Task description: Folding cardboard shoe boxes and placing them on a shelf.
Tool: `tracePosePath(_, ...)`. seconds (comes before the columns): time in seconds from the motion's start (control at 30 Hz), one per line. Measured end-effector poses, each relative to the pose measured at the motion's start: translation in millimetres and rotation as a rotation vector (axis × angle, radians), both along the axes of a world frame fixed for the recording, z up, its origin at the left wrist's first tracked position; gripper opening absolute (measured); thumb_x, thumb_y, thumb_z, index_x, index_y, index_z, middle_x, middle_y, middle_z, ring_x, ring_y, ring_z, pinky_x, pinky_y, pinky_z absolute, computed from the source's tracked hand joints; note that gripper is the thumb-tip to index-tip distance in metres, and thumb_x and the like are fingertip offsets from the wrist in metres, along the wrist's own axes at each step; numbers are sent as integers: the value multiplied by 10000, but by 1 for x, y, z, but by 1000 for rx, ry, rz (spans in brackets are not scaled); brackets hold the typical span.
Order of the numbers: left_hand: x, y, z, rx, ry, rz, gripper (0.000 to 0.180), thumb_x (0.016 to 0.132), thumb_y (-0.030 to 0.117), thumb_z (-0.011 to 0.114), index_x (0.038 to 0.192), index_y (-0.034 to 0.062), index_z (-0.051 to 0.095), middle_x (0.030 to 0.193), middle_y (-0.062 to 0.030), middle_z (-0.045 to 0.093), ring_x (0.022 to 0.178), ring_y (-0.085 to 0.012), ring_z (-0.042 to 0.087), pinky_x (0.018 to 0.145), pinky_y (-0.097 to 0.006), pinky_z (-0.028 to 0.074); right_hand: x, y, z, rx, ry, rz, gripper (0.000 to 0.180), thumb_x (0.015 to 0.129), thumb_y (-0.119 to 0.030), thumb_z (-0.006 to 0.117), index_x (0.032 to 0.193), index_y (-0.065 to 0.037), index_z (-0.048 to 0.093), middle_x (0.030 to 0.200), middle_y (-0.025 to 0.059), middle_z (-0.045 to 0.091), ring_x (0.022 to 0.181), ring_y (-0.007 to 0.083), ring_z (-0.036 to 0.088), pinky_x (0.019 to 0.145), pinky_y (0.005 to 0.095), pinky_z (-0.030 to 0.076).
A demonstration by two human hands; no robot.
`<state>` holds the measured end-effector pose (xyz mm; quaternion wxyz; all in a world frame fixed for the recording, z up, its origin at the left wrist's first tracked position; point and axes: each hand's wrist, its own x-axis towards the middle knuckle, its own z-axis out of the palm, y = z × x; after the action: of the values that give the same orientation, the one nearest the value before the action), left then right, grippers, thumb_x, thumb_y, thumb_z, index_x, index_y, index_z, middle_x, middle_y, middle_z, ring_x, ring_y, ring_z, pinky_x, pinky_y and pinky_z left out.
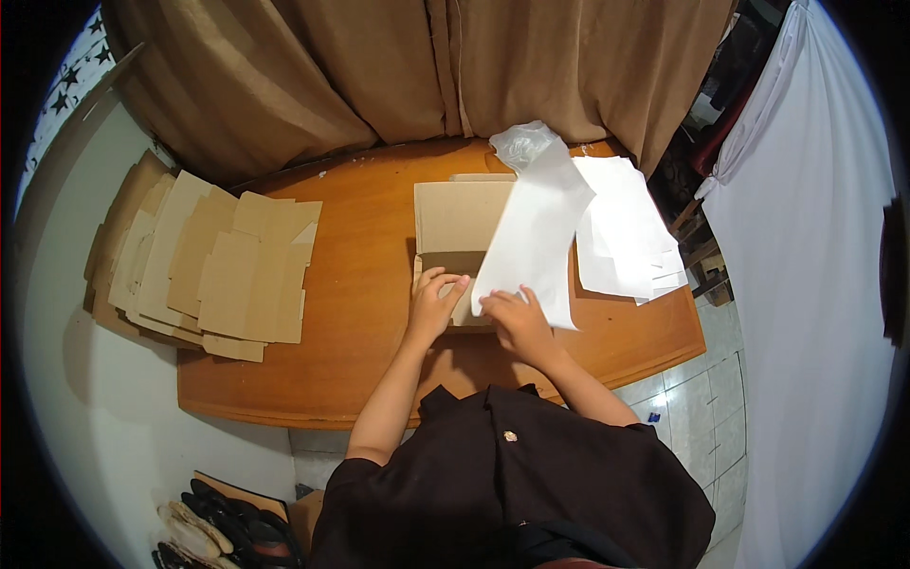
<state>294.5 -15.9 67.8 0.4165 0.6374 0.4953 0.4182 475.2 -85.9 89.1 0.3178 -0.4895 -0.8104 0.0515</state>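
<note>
While the right hand [518,322] pinches the paper [542,218] at centre frame, seemingly to steady it, the left hand [436,305] curls at the box [463,216]; whether gripping, I cannot tell.

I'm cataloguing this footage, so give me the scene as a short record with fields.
left hand: at the near side of the cardboard box
right hand: holding a white sheet by its near end
box: open, lid raised
table left: flattened cardboard, piled
table right: paper pile
table far side: plastic bag
table: brown
</note>
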Motion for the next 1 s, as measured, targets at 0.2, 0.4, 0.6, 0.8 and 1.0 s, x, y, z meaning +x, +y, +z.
tracePosePath(0.2,-14,-13,1,147,536,133,219,754,357,680,760,140,716,1208,-97,526,1208,-274,404,1019,-573,131,-2,-4,-23,-88,-88,189,284,750,-33,571,1020,-119,547,1098,20,594,1108,206,533,974,521,338)
tracePosePath(0.4,-26,-18,-10,160,519,217,195,778,291,655,868,122,691,1208,-99,525,1214,-280,400,998,-587,149,-9,-8,-18,-144,-161,331,259,763,-27,552,997,-138,557,1120,5,580,1107,187,533,996,530,320)
tracePosePath(0.6,-30,-2,-8,376,375,32,318,845,274,576,1135,147,607,1264,-117,493,1231,-304,384,1023,-543,176,-21,-6,-23,-170,-149,378,218,813,-102,557,1028,-140,552,1124,12,577,1115,182,525,1007,551,293)
tracePosePath(0.8,-30,-9,-9,247,652,-188,313,876,323,514,1133,180,621,1355,-117,416,1296,-313,310,1000,-668,43,1,-2,0,-318,-17,16,438,889,-378,508,1267,-159,474,1252,55,529,1167,211,489,1005,624,191)
tracePosePath(1.0,-24,3,-10,126,713,214,301,836,394,563,921,130,682,1443,-159,278,1358,-355,142,973,-699,-34,44,24,-7,-345,-174,-617,566,869,-373,521,1340,-94,379,1367,204,370,1282,341,338,1010,635,171)
